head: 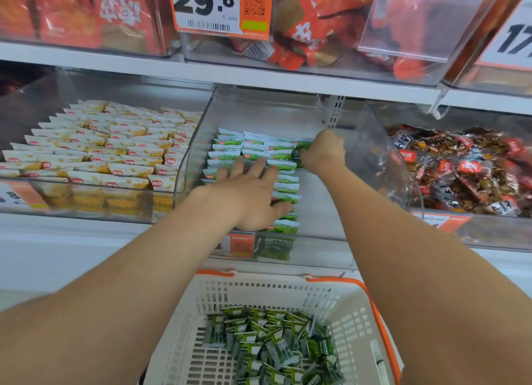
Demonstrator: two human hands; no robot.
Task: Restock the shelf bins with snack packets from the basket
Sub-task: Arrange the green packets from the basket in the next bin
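A clear middle shelf bin [331, 226] holds rows of green and white snack packets [253, 150] standing on edge. My left hand [250, 194] lies flat on the front rows with fingers spread, pressing them. My right hand [322, 151] reaches deeper into the bin and grips a few green packets [302, 147] at the right end of the back rows. Below the shelf, a white basket with orange handles [354, 321] holds a loose heap of the same green packets [273, 347].
The left bin [172, 194] is packed with yellow and white packets [95, 151]. The right bin [489, 229] holds dark red and brown packets [466, 168]. Upper shelf bins hold orange snack bags [311, 25] behind a 29.8 price tag [207, 7].
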